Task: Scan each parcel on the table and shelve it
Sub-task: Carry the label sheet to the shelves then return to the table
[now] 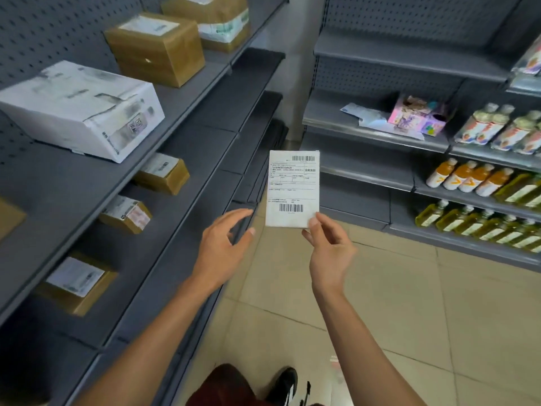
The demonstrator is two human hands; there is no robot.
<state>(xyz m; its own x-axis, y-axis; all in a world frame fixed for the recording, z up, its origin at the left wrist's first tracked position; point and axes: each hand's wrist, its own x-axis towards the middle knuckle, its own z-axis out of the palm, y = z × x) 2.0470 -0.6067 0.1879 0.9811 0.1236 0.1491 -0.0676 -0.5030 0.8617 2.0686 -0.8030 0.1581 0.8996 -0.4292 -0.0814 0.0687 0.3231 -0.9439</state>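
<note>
While the right hand (pixel 328 244) pinches the lower right corner of a thin white rectangular parcel with a printed shipping label (pixel 292 189), thumb in front and fingers behind, the parcel stands upright above that grip, label facing the camera, a barcode at its top and another near its bottom edge. It is held in the air over the tiled floor (pixel 395 303), touching no shelf.

Left of the grip, near the parcel's lower left corner but apart from it, the left hand (pixel 225 244) has its fingers loosely spread and holds nothing.

Further left of the grip runs a dark grey metal shelving unit (pixel 187 159) with a pegboard back. On its tiers:
- a large white cardboard box with dark print (pixel 85 109), up and far left of the grip;
- a brown taped cardboard box with a white label (pixel 155 48), higher, behind the white one;
- a second brown box wrapped partly in white film (pixel 216 19), beyond that;
- smaller brown labelled boxes (pixel 164 174) on the tiers below.

Right of the grip and beyond it, another grey shelf unit (pixel 380 136) carries a pink printed carton (pixel 418 115) lying on white plastic mailers, and rows of orange-filled bottles (pixel 468 177) and yellow-green bottles (pixel 474 224).

Below the grip, at the bottom edge of the view, a dark shoe (pixel 285 385) is visible.
</note>
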